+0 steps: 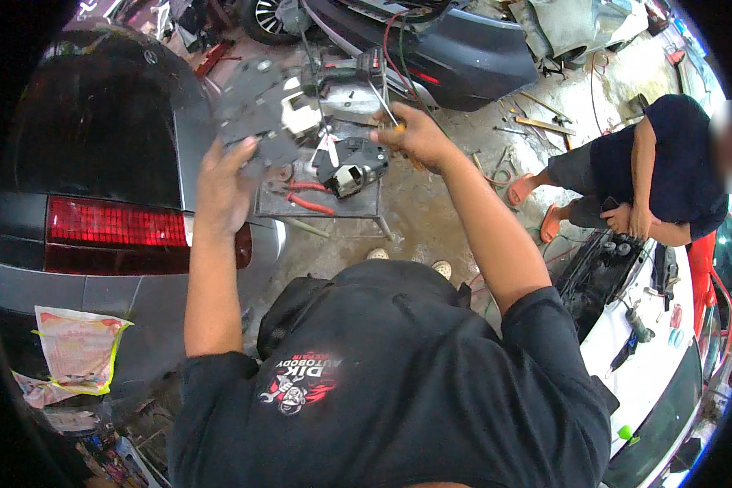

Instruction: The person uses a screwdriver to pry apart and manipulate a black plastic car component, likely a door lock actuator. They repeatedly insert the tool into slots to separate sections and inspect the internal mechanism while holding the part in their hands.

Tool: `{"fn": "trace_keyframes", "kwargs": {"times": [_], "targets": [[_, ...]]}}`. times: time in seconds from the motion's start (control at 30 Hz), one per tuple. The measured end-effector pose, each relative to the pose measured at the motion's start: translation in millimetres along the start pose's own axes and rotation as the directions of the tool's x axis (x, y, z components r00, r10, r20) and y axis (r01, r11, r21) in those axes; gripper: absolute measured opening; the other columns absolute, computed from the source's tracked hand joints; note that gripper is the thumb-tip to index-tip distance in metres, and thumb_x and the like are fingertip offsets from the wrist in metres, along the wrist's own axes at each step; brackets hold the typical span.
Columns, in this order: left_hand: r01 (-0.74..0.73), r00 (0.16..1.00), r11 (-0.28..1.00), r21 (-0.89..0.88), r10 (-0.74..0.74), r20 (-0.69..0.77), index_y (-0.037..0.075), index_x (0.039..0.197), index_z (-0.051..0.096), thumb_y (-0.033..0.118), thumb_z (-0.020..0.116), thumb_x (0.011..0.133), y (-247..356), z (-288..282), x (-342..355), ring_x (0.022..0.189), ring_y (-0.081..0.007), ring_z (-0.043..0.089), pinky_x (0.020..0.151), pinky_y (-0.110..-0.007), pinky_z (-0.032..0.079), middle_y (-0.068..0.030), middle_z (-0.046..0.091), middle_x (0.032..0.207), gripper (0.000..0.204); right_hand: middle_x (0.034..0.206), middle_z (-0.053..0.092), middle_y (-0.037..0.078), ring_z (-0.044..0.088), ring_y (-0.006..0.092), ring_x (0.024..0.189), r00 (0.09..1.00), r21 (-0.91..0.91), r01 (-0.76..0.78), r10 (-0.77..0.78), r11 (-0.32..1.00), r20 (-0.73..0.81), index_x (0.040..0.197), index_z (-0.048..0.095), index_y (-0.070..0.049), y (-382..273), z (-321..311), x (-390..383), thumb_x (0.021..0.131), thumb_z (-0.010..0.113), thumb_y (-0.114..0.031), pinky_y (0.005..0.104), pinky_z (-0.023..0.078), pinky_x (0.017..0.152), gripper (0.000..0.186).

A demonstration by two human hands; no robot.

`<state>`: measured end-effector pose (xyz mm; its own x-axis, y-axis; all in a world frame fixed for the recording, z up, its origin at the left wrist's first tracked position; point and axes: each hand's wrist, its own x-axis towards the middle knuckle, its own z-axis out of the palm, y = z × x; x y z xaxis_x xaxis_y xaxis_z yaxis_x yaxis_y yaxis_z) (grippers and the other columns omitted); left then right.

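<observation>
Metal stand (271, 205) looks pretty cluttered, red-handled pliers (311, 203) beside a boxy latch (364, 154), your left hand (225, 180) gripping a dark plastic part (254, 104), right hand (421, 140) curled around a screwdriver (384, 103).

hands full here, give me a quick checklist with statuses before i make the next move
1. Left hand has a grip on the dark plastic part: ok, held at its near edge.
2. Right hand holds the screwdriver, its shaft apart from that part: ok.
3. Fine detail on the held part readable: cannot tell, it is blurred.
4. Black mechanism rests on the metal stand: ok.
5. Stand free of loose tools: not ok, the red-handled pliers lie beside the mechanism.
6. Co-worker out of the way: ok, off to the right.
</observation>
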<state>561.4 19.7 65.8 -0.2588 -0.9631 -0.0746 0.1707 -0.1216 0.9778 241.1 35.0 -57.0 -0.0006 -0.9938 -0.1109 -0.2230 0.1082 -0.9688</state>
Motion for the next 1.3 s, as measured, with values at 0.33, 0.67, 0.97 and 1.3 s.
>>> {"fn": "trace_keyframes", "kwargs": {"times": [0.33, 0.67, 0.97, 1.3], "targets": [[0.086, 0.972, 0.996, -0.015, -0.087, -0.219, 0.005, 0.141, 0.054, 0.024, 0.07, 0.096, -47, -127, -56, 0.115, -0.0276, 0.07, 0.091, -0.053, 0.063, -0.0104, 0.067, 0.13, 0.052, 0.106, 0.062, 0.006, 0.055, 0.0133, 0.08, 0.978, 0.062, -0.208, 0.206, 0.976, 0.03, 0.147, 0.053, -0.014, 87, 28, 3, 0.078, 0.091, -0.019, 0.0304, 0.044, 0.063, 0.079], [0.207, 0.952, 0.977, -0.042, -0.211, -0.222, 0.005, 0.145, 0.053, 0.025, 0.073, 0.093, -83, -136, -75, 0.116, -0.0289, 0.07, 0.09, -0.053, 0.063, -0.0114, 0.067, 0.13, 0.059, 0.108, 0.067, 0.004, 0.062, 0.0191, 0.093, 0.923, 0.148, -0.299, 0.246, 0.943, 0.298, 0.144, 0.055, -0.009, 105, 22, 17, 0.076, 0.092, -0.026, 0.0335, 0.049, 0.07, 0.079], [0.186, 0.952, 0.98, -0.068, -0.197, -0.234, 0.006, 0.144, 0.054, 0.023, 0.073, 0.094, -103, -109, -84, 0.118, -0.0289, 0.068, 0.094, -0.054, 0.061, -0.0098, 0.067, 0.132, 0.056, 0.115, 0.068, 0.001, 0.064, 0.0181, 0.093, 0.927, 0.63, -0.355, 0.175, 0.69, 0.331, 0.149, 0.052, -0.016, 120, 35, 3, 0.085, 0.083, -0.028, 0.0355, 0.053, 0.077, 0.072], [-0.042, 0.974, 0.989, -0.145, 0.008, -0.226, 0.008, 0.135, 0.06, 0.009, 0.075, 0.094, -81, -36, -58, 0.113, -0.0213, 0.068, 0.096, -0.042, 0.057, -0.0062, 0.07, 0.125, 0.044, 0.116, 0.069, 0.007, 0.051, 0.0202, 0.08, 0.918, 0.932, -0.363, -0.169, 0.015, 0.36, 0.127, 0.067, -0.009, 27, 35, -7, 0.094, 0.072, -0.046, 0.0286, 0.041, 0.06, 0.049]]}}
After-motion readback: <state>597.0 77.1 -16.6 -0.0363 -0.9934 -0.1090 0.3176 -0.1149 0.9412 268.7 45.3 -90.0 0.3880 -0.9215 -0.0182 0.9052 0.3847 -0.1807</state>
